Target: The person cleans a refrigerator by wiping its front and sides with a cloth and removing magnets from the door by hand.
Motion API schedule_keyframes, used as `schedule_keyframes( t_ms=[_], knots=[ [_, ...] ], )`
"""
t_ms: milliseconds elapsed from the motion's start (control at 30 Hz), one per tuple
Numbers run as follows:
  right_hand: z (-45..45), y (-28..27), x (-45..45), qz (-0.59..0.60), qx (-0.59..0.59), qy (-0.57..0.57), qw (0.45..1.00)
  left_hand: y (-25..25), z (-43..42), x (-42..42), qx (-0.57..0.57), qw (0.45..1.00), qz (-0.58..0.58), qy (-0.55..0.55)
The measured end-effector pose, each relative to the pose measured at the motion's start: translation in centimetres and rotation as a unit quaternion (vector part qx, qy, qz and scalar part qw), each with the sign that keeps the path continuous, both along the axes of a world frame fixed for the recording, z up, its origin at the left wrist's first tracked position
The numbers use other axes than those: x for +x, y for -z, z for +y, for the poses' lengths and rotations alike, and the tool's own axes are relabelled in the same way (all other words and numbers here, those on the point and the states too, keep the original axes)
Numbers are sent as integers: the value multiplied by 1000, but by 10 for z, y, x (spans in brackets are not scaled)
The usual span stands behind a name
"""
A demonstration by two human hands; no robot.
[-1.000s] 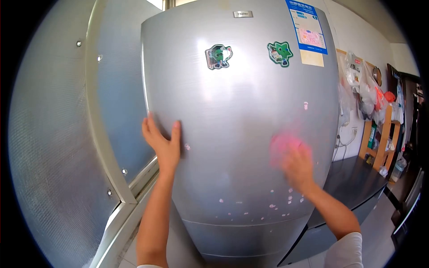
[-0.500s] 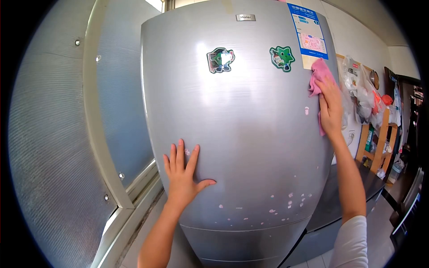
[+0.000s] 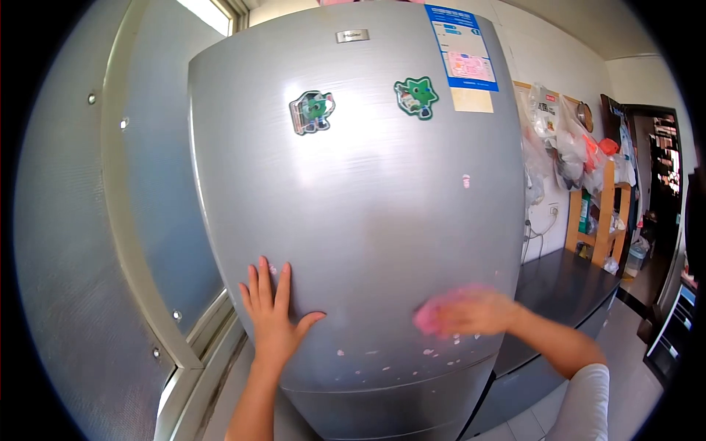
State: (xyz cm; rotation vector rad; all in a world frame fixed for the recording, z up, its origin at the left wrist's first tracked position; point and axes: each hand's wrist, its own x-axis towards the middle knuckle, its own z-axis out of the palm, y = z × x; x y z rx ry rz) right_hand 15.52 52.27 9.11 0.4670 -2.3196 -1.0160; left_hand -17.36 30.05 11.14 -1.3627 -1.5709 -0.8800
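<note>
A silver fridge (image 3: pixel 353 220) fills the middle of the view, with small pale spots on its lower door. My left hand (image 3: pixel 274 320) lies flat on the door's lower left, fingers spread. On the lower right of the door, my right hand (image 3: pixel 478 312) presses a pink cloth (image 3: pixel 437 312), both blurred by motion. Two green stickers, one at the left (image 3: pixel 312 112) and a star-shaped one (image 3: pixel 416 98), are on the upper door. A blue and white label (image 3: pixel 463 48) is at its top right.
A window frame (image 3: pixel 121 220) runs down the left side. To the right are a low dark cabinet (image 3: pixel 562 294), hanging plastic bags (image 3: pixel 573 147) and a wooden rack (image 3: pixel 604 213). A doorway stands farther right.
My right hand has swept the pink cloth from the door's upper right edge down to its lower right. The view has turned somewhat to the right. My left hand stays flat on the door.
</note>
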Motion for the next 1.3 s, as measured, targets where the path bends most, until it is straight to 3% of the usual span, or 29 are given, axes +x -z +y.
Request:
schedule_keyframes(
  t_ms=[67,233,367,467,567,767,900,967,1133,1233,1300],
  knots=[
    [17,-49,11,96,-25,29,995,1,1,-1,1,1000,-2,-5],
    [42,-170,21,403,-100,35,909,1,1,1,-5,1000,-3,-9],
    [42,-203,12,495,-169,-33,852,0,0,0,-8,1000,-1,-13],
    [46,-168,3,541,-218,-34,812,2,1,-1,-8,1000,-4,-15],
    [29,-79,-5,540,-210,30,814,3,1,-1,-8,1000,-3,-19],
    [3,113,-9,477,-321,109,811,4,1,1,-4,1000,-2,-18],
    [2,141,-9,470,-332,128,808,3,0,3,-4,1000,-5,-13],
    [14,125,-2,448,-287,114,839,3,-2,4,-7,1000,-14,8],
    [20,-51,-4,579,-347,-3,738,4,-1,4,-3,1000,-16,9],
    [13,-108,-26,617,-276,15,737,3,0,4,-1,1000,-19,7],
    [-2,-123,-47,609,-165,57,774,4,1,3,-4,1000,-21,8]
  ],
)
